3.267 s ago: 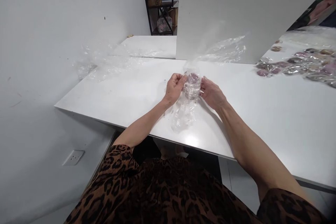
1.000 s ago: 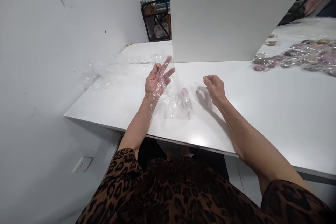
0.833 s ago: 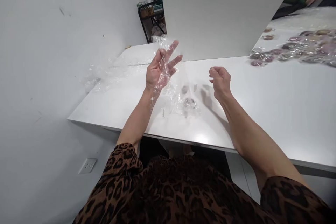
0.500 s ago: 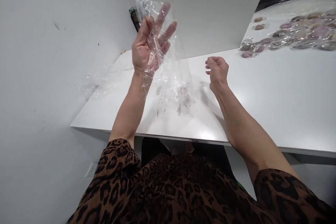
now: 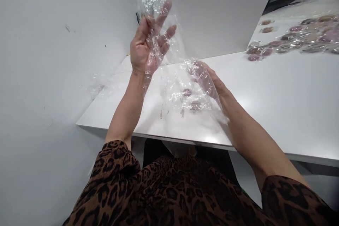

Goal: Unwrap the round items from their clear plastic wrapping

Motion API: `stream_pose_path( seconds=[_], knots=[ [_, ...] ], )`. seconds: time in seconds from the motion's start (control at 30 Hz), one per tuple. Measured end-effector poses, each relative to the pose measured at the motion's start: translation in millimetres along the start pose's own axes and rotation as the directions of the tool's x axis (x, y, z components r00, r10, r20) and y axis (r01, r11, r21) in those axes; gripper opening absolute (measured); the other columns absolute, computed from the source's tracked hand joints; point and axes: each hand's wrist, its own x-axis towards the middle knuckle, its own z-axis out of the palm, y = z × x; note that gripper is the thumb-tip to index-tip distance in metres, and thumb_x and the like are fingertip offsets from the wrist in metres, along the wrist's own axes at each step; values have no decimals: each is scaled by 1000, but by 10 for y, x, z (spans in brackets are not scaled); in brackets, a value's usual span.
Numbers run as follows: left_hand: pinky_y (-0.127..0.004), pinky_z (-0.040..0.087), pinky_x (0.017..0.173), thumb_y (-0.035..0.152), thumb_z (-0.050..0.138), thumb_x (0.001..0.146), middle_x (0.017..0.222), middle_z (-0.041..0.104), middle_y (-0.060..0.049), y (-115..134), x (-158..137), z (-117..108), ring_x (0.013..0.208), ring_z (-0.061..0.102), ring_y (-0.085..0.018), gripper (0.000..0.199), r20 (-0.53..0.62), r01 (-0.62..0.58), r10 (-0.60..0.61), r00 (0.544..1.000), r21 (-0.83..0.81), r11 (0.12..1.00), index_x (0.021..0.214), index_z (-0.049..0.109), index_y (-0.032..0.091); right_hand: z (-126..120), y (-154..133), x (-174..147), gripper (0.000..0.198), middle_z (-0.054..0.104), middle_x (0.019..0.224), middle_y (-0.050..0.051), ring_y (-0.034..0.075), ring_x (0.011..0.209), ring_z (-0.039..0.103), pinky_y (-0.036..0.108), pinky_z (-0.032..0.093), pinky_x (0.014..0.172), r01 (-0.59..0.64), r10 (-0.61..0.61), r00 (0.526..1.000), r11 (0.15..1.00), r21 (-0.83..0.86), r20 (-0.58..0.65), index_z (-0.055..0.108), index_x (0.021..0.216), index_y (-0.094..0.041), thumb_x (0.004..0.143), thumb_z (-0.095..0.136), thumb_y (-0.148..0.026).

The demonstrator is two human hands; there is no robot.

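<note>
Clear crinkly plastic bag (image 5: 185, 74) being pinched by left hand (image 5: 148, 44), spare fingers wide, over white flat table (image 5: 265, 106), between front and back edges. Right hand (image 5: 213, 77) being veiled, grip: can't tell. Gentle tension being advised imo.

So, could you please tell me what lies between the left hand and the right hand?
Crinkled clear plastic lies there, reaching from the left hand across to the right hand, as the head view shows.

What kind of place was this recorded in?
Probably an indoor workroom: a long white table beside a pale wall, clear plastic held above it, and many plastic-wrapped pieces at right.
</note>
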Motion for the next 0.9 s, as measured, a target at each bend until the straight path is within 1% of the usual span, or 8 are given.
stream_pose_path(
  seconds=[0.1, 0.2, 0.37, 0.5, 0.6, 0.67, 0.77, 0.9],
  knots=[
    [-34, 64, 84, 42, 25, 114, 144, 60, -3, -63, -127, 46, 134, 65, -36, 46, -204, 131, -119, 972, 47, 990, 129, 63, 19, 85, 45, -82, 75, 72, 132, 9, 30, 128, 66, 51, 55, 106, -96, 68, 956, 992, 82, 285, 63, 135, -32, 74, 79, -72],
    [-37, 64, 80, 47, 29, 113, 146, 59, -4, -112, -257, -16, 130, 67, -38, 45, -296, 241, -222, 929, 26, 970, 134, 62, 22, 115, 97, -124, 67, 77, 104, 7, 27, 103, 74, 45, 60, 92, -122, 89, 921, 990, 64, 380, 73, 124, -29, 71, 83, -68],
    [-24, 62, 67, 45, 55, 105, 130, 72, -7, -121, -485, -387, 109, 78, -28, 32, -355, 338, -318, 879, -7, 941, 127, 65, 23, 152, -37, -170, 28, 73, 84, -1, 14, 73, 68, 32, 60, 74, -80, 51, 984, 983, 167, 170, 78, 87, -27, 69, 91, -45],
    [-19, 55, 58, 40, 80, 89, 88, 77, -5, -127, -683, -767, 72, 77, -15, 42, -494, 431, -359, 792, 35, 902, 121, 64, 19, 135, -157, -135, 21, 74, 91, -3, 14, 86, 69, 33, 59, 86, 19, -7, 998, 980, 200, -65, 72, 81, -28, 69, 89, -32],
    [-19, 52, 56, 28, 82, 87, 72, 72, 0, -128, -846, -924, 58, 70, -12, 60, -557, 491, -365, 746, 89, 867, 139, 55, 20, 114, -157, -93, 21, 75, 96, -1, 19, 98, 71, 39, 59, 91, 39, -24, 990, 994, 102, -139, 66, 81, -27, 73, 84, -32],
    [-21, 52, 57, 22, 78, 87, 73, 72, 1, -109, -955, -947, 57, 68, -11, 67, -507, 502, -369, 779, 151, 852, 147, 51, 22, 115, -147, -87, 21, 76, 105, 1, 22, 104, 71, 43, 59, 92, 9, -2, 990, 999, 51, -139, 61, 81, -26, 76, 80, -34],
    [-25, 54, 60, 18, 83, 79, 77, 72, -1, -66, -1098, -921, 62, 70, -14, 66, -298, 504, -431, 852, 242, 829, 141, 61, 20, 108, -145, -111, 21, 75, 121, 4, 25, 112, 71, 46, 60, 90, -16, 18, 994, 1000, 20, -106, 56, 83, -27, 81, 72, -41],
    [-27, 52, 63, 23, 89, 74, 70, 67, -2, -32, -1223, -894, 62, 64, -13, 41, -124, 525, -522, 844, 390, 756, 112, 78, 14, 20, -114, -120, 23, 73, 120, 7, 29, 112, 71, 47, 62, 84, 70, -80, 990, 993, -93, -119, 60, 86, -28, 84, 68, -50]
  ],
)
